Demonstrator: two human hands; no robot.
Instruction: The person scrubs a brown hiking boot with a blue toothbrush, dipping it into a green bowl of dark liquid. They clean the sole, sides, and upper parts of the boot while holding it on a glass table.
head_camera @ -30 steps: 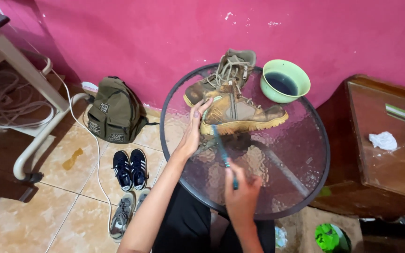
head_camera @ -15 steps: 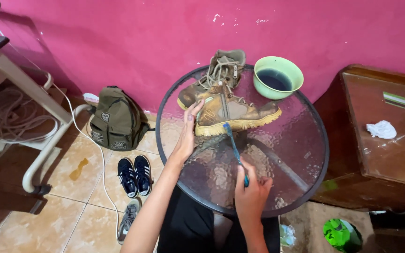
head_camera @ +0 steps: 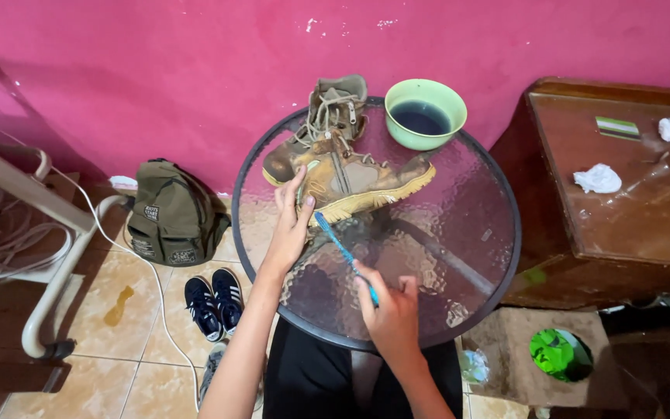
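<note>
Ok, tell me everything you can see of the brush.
The brush is slim, with a blue handle that looks like plastic, much like a toothbrush. The right hand grips its lower end. It slants up and left over the glass table, its head by the boot sole, near the left hand. Bristles are too small to make out.

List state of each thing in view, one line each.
near boot: on its side on the glass table, sole toward the person
far boot: upright, laces loose
left hand: pressed flat on near boot's heel
right hand: grip closed on blue toothbrush
green bowl: upright, holds dark liquid
backpack: on floor, shut
</note>
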